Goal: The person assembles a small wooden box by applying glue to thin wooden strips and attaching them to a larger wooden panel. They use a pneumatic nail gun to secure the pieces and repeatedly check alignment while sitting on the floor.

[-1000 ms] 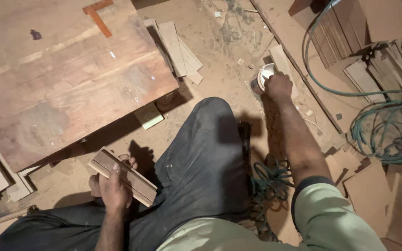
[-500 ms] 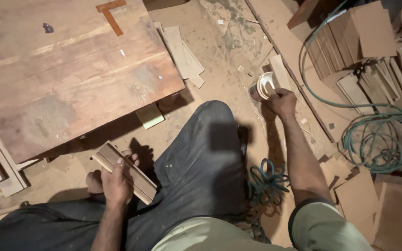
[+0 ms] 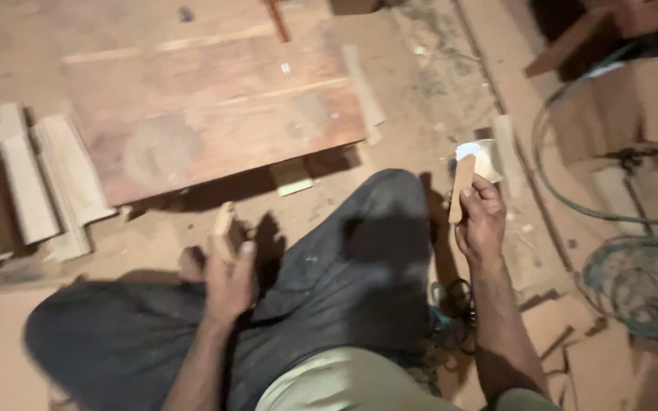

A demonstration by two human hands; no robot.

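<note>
Dusty workshop floor, I see my right hand (image 3: 481, 221) gripping a flat wooden stick (image 3: 462, 186) upright over a small round container (image 3: 477, 161), left hand (image 3: 226, 278) closed on a wood block (image 3: 224, 232) by my knee, big board (image 3: 215, 114) beyond, coiled hose (image 3: 637, 281) at the floor's right edge.

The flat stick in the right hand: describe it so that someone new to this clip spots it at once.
Start at the big reddish-brown board lying on the floor, then go right past the dark trouser knee to the right hand. The flat wooden stick stands up from its fingers, just before a small round container. Unlike the wood offcuts around, it is thin, pale, with a white-coated rounded tip.
</note>
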